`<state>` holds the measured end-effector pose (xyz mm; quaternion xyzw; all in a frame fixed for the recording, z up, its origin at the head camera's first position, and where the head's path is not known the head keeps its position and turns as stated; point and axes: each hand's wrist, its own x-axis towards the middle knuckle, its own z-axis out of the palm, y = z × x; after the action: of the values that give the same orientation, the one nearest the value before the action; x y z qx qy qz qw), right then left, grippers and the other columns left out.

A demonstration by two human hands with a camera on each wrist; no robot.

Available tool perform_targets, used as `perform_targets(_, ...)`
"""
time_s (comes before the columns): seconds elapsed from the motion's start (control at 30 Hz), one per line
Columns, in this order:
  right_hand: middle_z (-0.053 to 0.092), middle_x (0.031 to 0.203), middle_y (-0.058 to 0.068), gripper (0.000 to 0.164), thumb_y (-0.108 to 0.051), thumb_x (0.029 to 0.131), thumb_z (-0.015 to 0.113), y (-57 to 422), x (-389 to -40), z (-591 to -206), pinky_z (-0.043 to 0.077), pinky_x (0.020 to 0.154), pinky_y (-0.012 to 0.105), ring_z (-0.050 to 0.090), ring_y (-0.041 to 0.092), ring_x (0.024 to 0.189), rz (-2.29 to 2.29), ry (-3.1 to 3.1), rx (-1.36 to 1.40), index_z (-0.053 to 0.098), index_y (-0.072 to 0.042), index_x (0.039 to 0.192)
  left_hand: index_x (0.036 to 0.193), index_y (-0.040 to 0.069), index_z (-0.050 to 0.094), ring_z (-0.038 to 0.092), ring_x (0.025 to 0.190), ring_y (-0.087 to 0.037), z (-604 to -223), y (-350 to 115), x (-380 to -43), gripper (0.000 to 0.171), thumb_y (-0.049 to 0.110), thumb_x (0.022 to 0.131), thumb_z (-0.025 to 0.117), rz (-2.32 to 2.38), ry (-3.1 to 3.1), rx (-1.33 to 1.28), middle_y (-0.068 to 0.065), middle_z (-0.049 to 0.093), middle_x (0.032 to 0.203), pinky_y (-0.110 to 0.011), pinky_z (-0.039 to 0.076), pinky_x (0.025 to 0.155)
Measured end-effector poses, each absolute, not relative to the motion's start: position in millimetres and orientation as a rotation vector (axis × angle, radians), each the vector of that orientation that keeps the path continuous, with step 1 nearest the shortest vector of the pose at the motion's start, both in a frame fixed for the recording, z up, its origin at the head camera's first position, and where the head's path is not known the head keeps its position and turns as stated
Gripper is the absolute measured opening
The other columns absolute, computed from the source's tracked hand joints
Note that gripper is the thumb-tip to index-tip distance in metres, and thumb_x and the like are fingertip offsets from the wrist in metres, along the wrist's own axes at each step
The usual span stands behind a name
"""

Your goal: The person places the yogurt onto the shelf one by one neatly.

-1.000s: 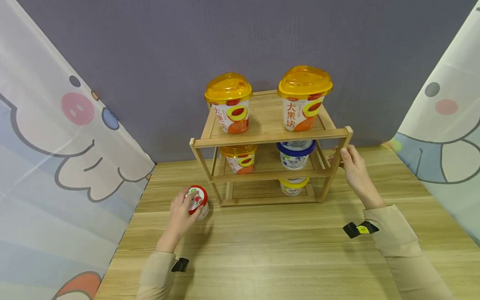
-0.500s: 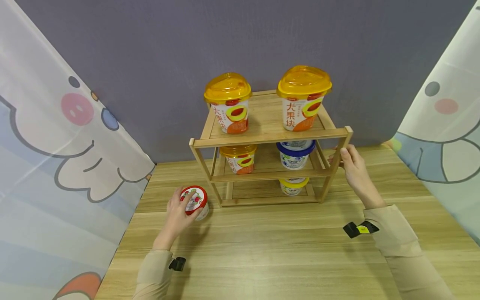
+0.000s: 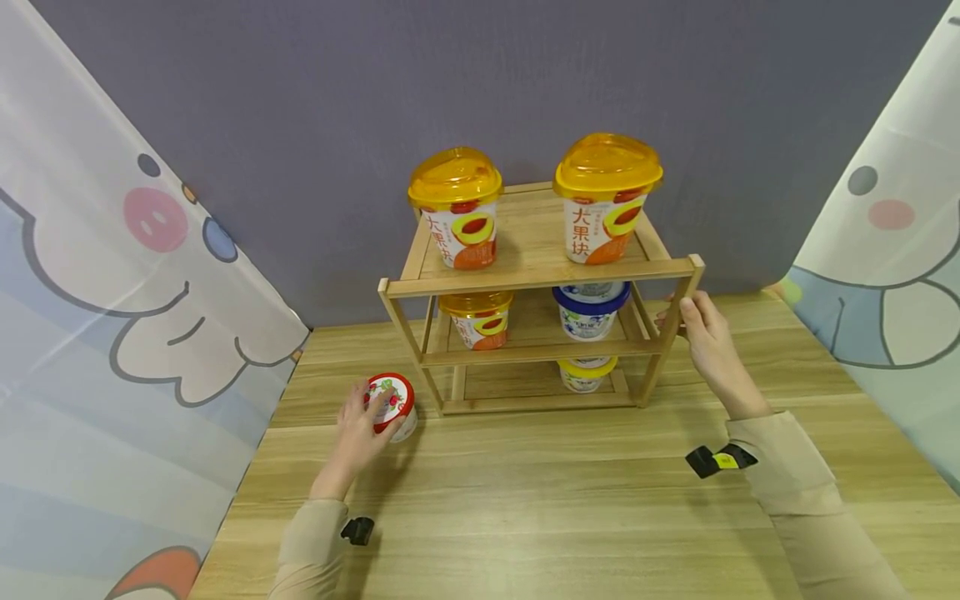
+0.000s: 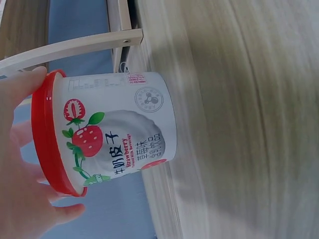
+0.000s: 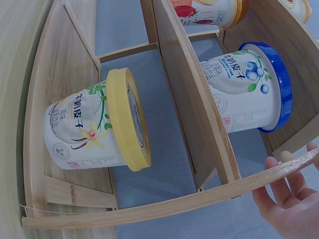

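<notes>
My left hand grips a strawberry milk tub by its red lid, thumb on one side and fingers over and round the other. The white tub stands upright on the table, just left of the rack. At the far side, my right hand holds the right front post of the wooden rack, with the fingers partly behind the post. Beside that hand, on the middle shelf, stands a blue-lidded blueberry tub. A yellow-lidded tub sits on the bottom shelf.
Two large yellow-domed peach cups, the left cup and the right cup, stand on the top shelf. Another peach cup is on the middle shelf, left. A grey wall rises behind. Wooden table spreads in front.
My left hand has shifted slightly on the red lid, leaving more of its top in sight. The tub, my right hand and the rack have not visibly moved.
</notes>
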<state>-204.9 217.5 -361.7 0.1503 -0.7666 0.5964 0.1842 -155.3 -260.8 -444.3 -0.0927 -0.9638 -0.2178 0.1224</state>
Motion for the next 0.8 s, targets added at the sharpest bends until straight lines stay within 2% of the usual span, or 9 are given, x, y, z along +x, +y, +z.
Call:
perform_targets(0.47,0.053,0.088,-0.005,0.019,-0.022,0.097,0.03,216,-206,-362,0.044,0.072,0.013,0.056,0.003,0.08,1.718,-2.129,0.429,0.047,-0.018,0.103,0.119,0.004,0.054,0.025,0.119,-0.051,-447,-253,-155,0.049,0.03,0.079,0.066,-0.501,-2.784,-0.221,-0.034,0.028,0.131,-0.062,0.024,0.093)
perform_targets(0.67,0.052,0.09,-0.002,0.029,-0.021,0.097,0.029,216,-205,-363,0.044,0.071,0.012,0.056,0.004,0.079,1.705,-2.137,0.434,0.045,0.0,0.108,0.116,0.001,0.055,0.03,0.116,-0.051,-445,-244,-154,0.049,0.031,0.079,0.066,-0.412,-2.758,-0.17,-0.038,0.033,0.125,-0.061,0.03,0.089)
perform_targets(0.8,0.055,0.086,-0.002,0.027,-0.02,0.097,0.029,216,-205,-362,0.044,0.071,0.012,0.056,0.004,0.079,1.695,-2.139,0.417,0.047,-0.002,0.106,0.115,0.001,0.056,0.032,0.114,-0.052,-445,-238,-155,0.05,0.033,0.078,0.066,-0.383,-2.747,-0.106,-0.038,0.034,0.124,-0.061,0.031,0.088)
